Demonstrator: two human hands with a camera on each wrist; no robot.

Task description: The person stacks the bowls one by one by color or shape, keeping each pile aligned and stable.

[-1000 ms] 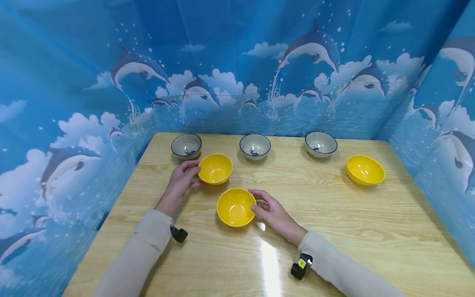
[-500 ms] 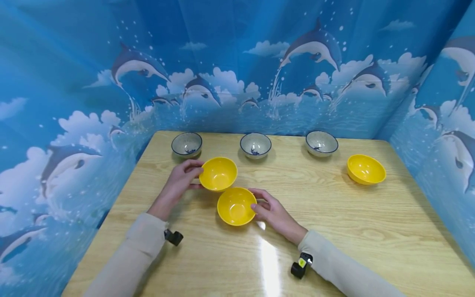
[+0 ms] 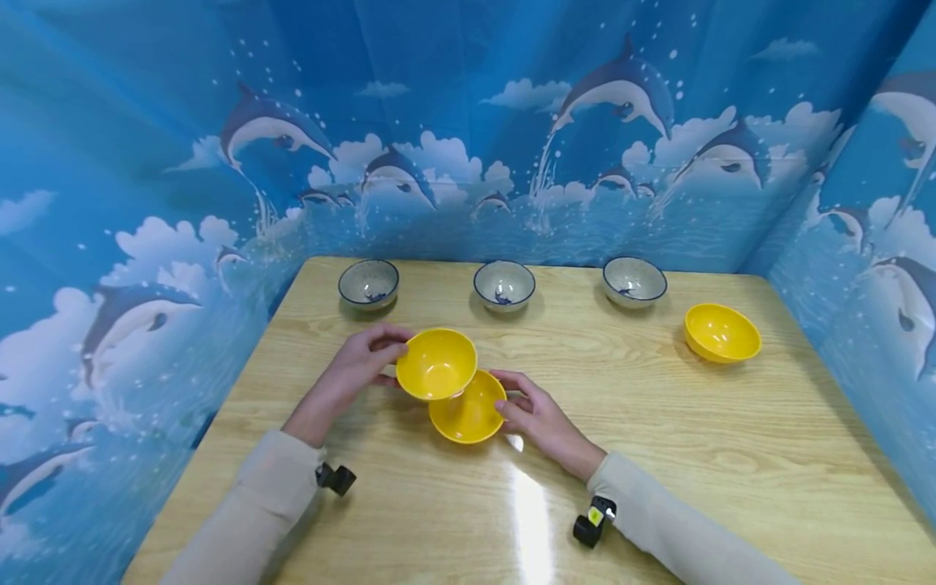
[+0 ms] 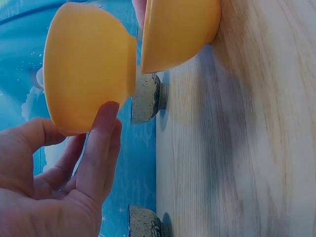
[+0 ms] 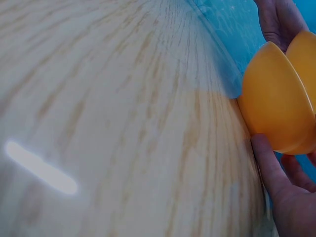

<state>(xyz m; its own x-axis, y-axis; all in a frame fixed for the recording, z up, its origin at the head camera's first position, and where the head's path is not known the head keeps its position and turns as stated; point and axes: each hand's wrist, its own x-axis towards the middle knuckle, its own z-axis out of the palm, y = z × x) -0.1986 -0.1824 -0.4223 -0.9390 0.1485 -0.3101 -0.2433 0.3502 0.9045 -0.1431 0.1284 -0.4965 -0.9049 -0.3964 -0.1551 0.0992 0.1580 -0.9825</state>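
My left hand [image 3: 361, 359] pinches a yellow bowl [image 3: 436, 364] at its left rim, thumb on the rim and fingers against the outer wall. That bowl is raised off the table and overlaps the far-left part of a second yellow bowl [image 3: 470, 414]. In the left wrist view the raised bowl [image 4: 86, 69] has its foot beside the rim of the lower bowl [image 4: 180, 32]. My right hand [image 3: 544, 422] grips the lower bowl by its right side, and this bowl sits on the table. The right wrist view shows a finger of the right hand [image 5: 296, 197] low against its wall [image 5: 274, 101].
Three grey bowls with blue rims, a left one [image 3: 369, 286], a middle one [image 3: 504, 287] and a right one [image 3: 634, 283], line the back of the wooden table [image 3: 658, 422]. A third yellow bowl [image 3: 721, 334] stands at the right. A dolphin-print curtain [image 3: 468, 122] hangs behind.
My left hand has brought its yellow bowl toward me and slightly right, from beside the left grey bowl to over the lower yellow bowl's edge. The right hand has stayed in place.
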